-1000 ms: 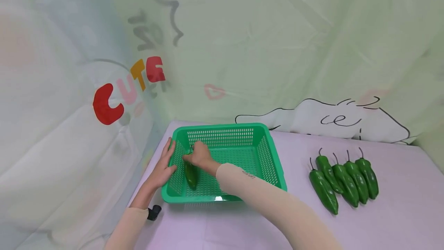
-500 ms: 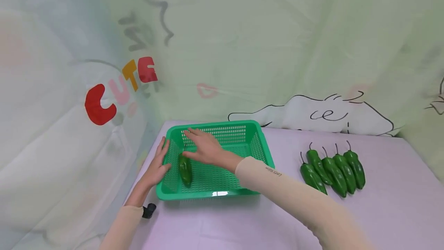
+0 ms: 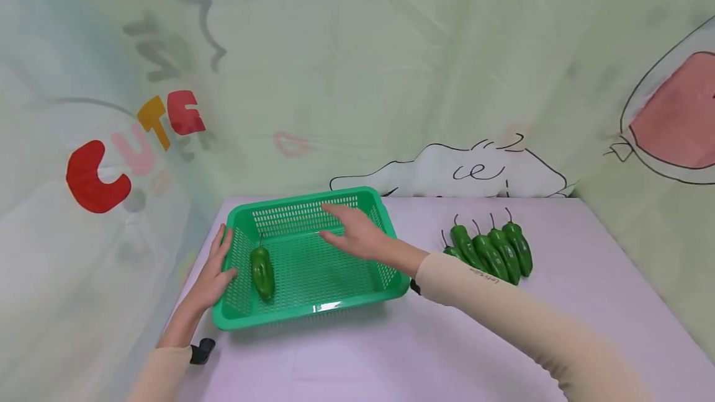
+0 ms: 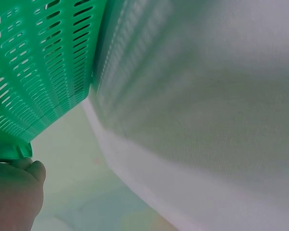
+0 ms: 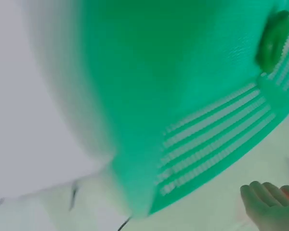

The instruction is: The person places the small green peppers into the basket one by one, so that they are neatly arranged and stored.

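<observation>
A green perforated basket (image 3: 313,311) stands on the table, with one green pepper (image 3: 262,273) lying inside along its left side. The left hand (image 3: 211,278) rests against the basket's left rim, fingers extended; in the left wrist view part of this hand (image 4: 17,192) touches the basket rim (image 4: 12,150). Over the right part of the basket, the right hand (image 3: 357,234) is held with fingers spread and nothing in it. The right wrist view shows this hand (image 5: 274,207) with extended fingers, and the pepper (image 5: 273,42) in the basket. Several green peppers (image 3: 491,253) lie side by side right of the basket.
The table (image 3: 581,327) has a pale cloth. A patterned curtain (image 3: 335,79) hangs behind it and on the left. Near the left wrist is a small black object (image 3: 203,350), and a dark bit shows beside the right wrist.
The right hand has let go of the pepper in the basket and moved right above it, its fingers opening. The left hand has stayed at the rim. The head view has turned to the right.
</observation>
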`<state>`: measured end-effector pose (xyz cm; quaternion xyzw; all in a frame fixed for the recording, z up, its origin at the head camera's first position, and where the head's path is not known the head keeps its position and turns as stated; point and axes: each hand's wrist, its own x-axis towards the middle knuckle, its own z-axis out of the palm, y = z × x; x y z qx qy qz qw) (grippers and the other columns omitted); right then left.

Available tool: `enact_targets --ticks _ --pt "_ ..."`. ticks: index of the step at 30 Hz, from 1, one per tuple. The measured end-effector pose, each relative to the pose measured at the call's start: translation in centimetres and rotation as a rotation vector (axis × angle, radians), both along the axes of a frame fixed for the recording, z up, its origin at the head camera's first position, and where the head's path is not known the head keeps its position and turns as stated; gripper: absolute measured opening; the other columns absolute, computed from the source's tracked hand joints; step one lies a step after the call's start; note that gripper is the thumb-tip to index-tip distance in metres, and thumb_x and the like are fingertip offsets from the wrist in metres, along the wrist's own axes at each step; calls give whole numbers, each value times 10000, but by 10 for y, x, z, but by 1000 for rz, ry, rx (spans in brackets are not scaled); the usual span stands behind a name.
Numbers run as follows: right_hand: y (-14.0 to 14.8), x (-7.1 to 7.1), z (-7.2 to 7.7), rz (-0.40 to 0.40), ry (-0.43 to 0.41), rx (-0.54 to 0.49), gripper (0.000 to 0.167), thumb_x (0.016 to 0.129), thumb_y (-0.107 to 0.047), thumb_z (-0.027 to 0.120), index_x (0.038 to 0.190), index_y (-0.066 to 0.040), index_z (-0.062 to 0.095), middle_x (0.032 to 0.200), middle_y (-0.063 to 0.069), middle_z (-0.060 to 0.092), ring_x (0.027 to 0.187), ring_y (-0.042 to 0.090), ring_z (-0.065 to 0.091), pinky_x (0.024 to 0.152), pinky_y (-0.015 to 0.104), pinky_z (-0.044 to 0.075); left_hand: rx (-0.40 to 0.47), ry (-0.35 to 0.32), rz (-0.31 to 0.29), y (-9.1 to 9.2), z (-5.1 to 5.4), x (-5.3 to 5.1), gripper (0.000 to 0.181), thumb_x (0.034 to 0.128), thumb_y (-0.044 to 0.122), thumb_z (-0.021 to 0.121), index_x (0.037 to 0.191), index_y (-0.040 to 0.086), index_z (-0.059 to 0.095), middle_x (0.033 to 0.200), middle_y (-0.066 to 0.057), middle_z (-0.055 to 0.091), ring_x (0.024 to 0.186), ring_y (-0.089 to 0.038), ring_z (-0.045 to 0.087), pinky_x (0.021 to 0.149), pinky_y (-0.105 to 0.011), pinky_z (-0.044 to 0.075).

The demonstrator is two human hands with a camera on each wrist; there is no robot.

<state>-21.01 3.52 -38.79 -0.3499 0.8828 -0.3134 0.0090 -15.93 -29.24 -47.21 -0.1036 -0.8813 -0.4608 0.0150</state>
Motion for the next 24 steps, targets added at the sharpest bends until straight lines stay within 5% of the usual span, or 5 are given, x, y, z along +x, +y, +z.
enact_targets --ticks 10,24 --pt "67 -2 5 -137 48 -10 571 954 -205 622 1401 110 459 1397 251 521 1300 392 488 1048 508 403 5 6 -12 1 4 2 848 836 -122 457 1561 -31 25 1626 -180 -147 1466 -440 -119 1074 -728 26" --pt "178 2 -22 -395 50 54 549 973 -199 602 1368 158 465 1353 340 509 1257 491 475 1011 594 393 8 -14 -9 -1 2 0 868 843 -129 477 1570 -1 20 1630 -160 -149 1469 -431 -115 1078 -724 36"
